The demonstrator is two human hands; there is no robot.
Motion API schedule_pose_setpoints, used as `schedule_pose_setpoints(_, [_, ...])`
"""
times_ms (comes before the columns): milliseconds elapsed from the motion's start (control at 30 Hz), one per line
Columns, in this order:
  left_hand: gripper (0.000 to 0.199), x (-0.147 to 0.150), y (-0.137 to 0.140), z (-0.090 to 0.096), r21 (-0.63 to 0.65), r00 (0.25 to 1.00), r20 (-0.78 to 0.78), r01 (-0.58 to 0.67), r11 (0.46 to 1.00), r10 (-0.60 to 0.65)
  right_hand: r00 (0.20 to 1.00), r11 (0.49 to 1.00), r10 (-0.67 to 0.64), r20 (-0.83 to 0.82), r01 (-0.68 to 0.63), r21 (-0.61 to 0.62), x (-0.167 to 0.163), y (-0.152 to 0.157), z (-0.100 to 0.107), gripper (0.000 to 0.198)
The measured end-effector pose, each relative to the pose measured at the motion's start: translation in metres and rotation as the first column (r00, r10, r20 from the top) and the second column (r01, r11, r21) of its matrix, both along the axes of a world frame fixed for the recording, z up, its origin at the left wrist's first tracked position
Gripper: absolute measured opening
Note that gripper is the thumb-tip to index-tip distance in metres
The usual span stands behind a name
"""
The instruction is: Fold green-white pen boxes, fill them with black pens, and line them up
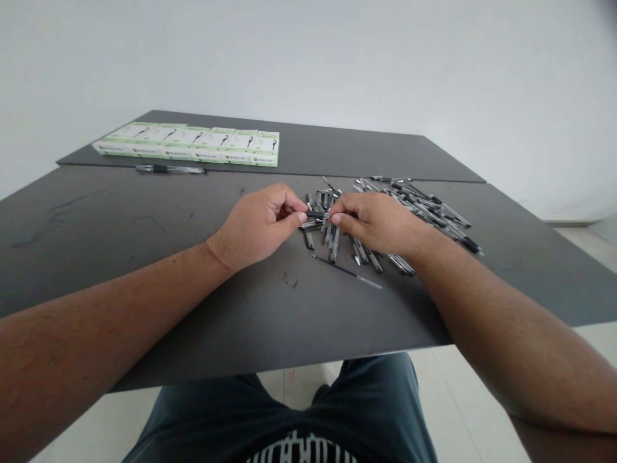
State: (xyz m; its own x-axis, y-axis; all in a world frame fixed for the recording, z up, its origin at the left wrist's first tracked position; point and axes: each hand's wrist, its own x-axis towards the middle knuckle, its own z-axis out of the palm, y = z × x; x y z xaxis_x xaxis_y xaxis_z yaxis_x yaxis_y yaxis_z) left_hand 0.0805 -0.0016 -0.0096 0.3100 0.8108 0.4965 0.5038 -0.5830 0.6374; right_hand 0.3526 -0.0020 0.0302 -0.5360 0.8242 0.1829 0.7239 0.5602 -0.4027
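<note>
Between my two hands is a pen part with a black grip, held level above the table. My left hand pinches its left end with thumb and forefinger. At the other end, the thumb and forefinger of my right hand are closed on its clear tip section. Much of the part is hidden by the fingertips. Below and behind my hands lies a loose pile of pens and pen parts, some clear, some black. A single ink refill rests on the table just in front of the pile.
A row of several green and white boxes stands on the far left of the dark grey table. Near them lie a few assembled pens. Behind the table is a white wall; my legs are under its front edge.
</note>
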Motion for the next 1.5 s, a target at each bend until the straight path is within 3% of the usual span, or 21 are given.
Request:
schedule_pose_setpoints(200, [0.01,0.0002,-0.0008,0.0005,-0.001,1.0,0.0,-0.014,1.0,0.014,0.998,0.999,-0.031,-0.06,0.029,-0.038,-0.0004,-0.0016,-0.0006,0.019])
schedule_pose_setpoints(400, [0.014,0.0002,-0.0005,-0.0001,0.007,1.0,0.0,-0.008,1.0,0.008,1.0,1.0,0.013,0.024,-0.013,-0.01,-0.0005,-0.001,-0.0003,0.023])
schedule_pose_setpoints(600, [0.013,0.0002,-0.0001,-0.0008,-0.001,1.0,0.014,-0.001,1.0,0.001,0.997,0.997,-0.029,-0.074,0.024,-0.067,-0.001,-0.0019,0.0003,0.017])
schedule_pose_setpoints(767, [0.011,0.0005,-0.0005,-0.0011,-0.009,1.0,0.018,0.005,1.0,-0.005,1.0,1.0,0.012,-0.005,-0.012,-0.014,-0.0004,-0.0014,0.0012,0.023])
schedule_pose_setpoints(967, [0.015,-0.0001,0.0017,-0.0033,-0.003,0.999,0.033,-0.015,1.0,0.015,0.996,0.998,-0.045,-0.071,0.041,-0.051,0.0008,-0.0006,-0.0021,0.024])
schedule_pose_setpoints(1133, [0.017,-0.0012,0.0031,-0.004,-0.01,0.998,0.052,-0.018,1.0,0.019,0.994,0.998,-0.06,-0.094,0.062,0.024,0.0026,0.0015,-0.0023,0.017])
schedule_pose_setpoints(1233, [0.016,-0.0014,0.0032,-0.0045,-0.016,0.998,0.052,-0.02,1.0,0.021,0.998,0.998,-0.024,-0.051,0.027,0.055,0.003,0.0019,-0.0014,0.023])
schedule_pose_setpoints(1500, [0.015,-0.0009,0.0024,-0.0042,-0.033,0.998,0.051,-0.021,0.999,0.023,0.994,0.999,-0.052,-0.098,0.051,-0.007,0.0028,0.0001,-0.0018,0.023])
